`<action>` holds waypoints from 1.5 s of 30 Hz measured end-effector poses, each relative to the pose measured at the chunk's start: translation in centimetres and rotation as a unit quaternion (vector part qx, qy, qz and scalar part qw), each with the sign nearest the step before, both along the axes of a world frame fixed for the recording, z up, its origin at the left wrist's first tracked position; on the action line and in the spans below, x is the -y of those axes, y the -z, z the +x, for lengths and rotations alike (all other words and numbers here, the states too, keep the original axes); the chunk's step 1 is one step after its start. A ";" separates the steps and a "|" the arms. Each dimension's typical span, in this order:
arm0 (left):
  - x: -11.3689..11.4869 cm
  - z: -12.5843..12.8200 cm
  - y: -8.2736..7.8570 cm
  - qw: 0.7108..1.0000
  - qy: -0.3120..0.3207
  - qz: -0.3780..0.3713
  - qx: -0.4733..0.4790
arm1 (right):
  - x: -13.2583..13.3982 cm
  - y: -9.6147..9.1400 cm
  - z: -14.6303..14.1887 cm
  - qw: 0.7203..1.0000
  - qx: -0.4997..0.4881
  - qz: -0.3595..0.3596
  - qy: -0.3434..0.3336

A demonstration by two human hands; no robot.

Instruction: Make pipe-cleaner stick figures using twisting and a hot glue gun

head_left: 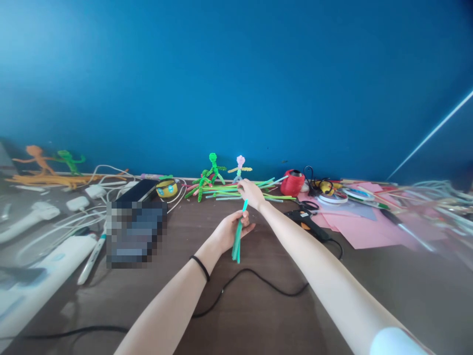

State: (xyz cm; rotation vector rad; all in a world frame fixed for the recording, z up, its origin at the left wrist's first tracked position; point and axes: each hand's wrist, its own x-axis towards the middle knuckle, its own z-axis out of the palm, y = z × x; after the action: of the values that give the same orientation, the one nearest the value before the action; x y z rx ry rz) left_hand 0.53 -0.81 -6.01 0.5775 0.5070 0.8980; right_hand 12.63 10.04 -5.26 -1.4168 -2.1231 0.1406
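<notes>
My left hand is closed around a small bunch of teal pipe cleaners, which stand nearly upright with their lower ends hanging below the fingers. Farther forward, my right hand reaches to a pile of loose green pipe cleaners. Its fingers are bent together at the pile's near side; what they grip is hidden. Just behind this hand stands a pipe-cleaner figure with a pink head. To its left are a bright green figure and a darker green twisted one.
At left lie a pixelated dark device, a marker, white cables and a power strip. A red object, scissors, a black glue gun and pink paper lie right. A black cord crosses the table.
</notes>
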 end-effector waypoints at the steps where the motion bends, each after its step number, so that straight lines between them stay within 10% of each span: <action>1: 0.0 0.0 0.0 1.000 -0.001 -0.002 -0.001 | 0.1 0.0 0.0 1.000 -0.008 0.001 -0.012; 11: 0.1 0.2 -0.3 0.999 -0.014 -0.018 -0.023 | 1.3 1.4 -0.4 0.987 -0.024 -0.010 -0.156; 45: 0.0 0.1 -0.1 0.999 -0.009 0.007 -0.032 | 0.7 2.8 -0.6 0.989 -0.141 0.004 -0.035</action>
State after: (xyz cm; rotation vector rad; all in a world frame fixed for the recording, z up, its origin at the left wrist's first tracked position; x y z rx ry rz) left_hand 0.67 -0.84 -5.90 0.6166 0.5640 0.9035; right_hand 12.02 9.30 -8.07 -1.2363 -1.9375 0.3392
